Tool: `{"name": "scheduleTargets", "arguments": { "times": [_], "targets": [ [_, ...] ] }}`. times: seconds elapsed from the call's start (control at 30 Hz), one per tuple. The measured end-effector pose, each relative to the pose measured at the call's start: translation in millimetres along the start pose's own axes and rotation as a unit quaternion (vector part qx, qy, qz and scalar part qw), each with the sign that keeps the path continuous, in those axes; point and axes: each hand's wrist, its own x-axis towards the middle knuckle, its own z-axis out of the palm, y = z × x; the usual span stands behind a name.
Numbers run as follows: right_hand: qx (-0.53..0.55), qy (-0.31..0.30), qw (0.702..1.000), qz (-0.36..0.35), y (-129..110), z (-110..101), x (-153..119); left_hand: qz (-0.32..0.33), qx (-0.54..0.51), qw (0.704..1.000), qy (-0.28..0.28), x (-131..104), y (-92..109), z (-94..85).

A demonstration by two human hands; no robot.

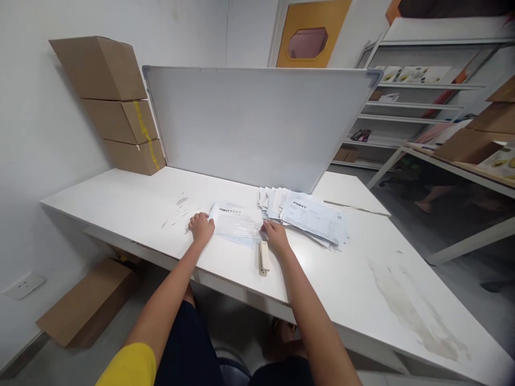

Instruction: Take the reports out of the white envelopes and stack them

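Note:
Printed paper sheets (238, 222) lie on the white table in front of me, the top one white, a light blue one showing beneath. My left hand (201, 229) rests at their left edge, its fingers curled at the corner. At their right edge, my right hand (275, 234) has its fingers together on the paper's edge. A cream stapler (264, 257) lies just below my right hand, touched by neither hand. Beyond that hand, to the right, is a fanned pile of printed papers (314, 217) in white and light blue.
A whiteboard (257, 118) stands along the table's back. Three stacked cardboard boxes (134, 158) are at the back left. Another box (90, 300) sits on the floor at left. Shelves (426, 86) and a second table (462, 166) stand at right.

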Motion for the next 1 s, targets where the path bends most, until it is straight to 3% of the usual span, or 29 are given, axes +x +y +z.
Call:
{"name": "scheduleTargets", "arguments": {
  "times": [0.33, 0.57, 0.67, 0.77, 0.87, 1.0],
  "targets": [
    [0.019, -0.066, 0.997, -0.019, -4, -4, 2, 0.073, -0.157, 0.985, -0.014, 2, -8, -6.2],
    [0.047, -0.088, 0.995, -0.018, -5, -5, 1, 0.075, -0.151, 0.984, 0.066, -1, -6, -8.7],
    [0.062, -0.086, 0.994, -0.017, -4, -4, 0, 0.128, -0.150, 0.977, 0.078, -3, -1, -7.1],
    [0.079, -0.081, 0.993, -0.020, -1, -2, 2, 0.180, -0.162, 0.969, 0.042, -4, 2, -3.3],
    [0.090, -0.075, 0.993, -0.019, 6, 1, 5, 0.166, -0.194, 0.967, 0.016, -6, 2, -1.9],
    [0.155, -0.002, 0.988, 0.011, 12, 8, 6, 0.100, -0.327, 0.939, 0.043, -4, -4, -6.2]
  ]
}}
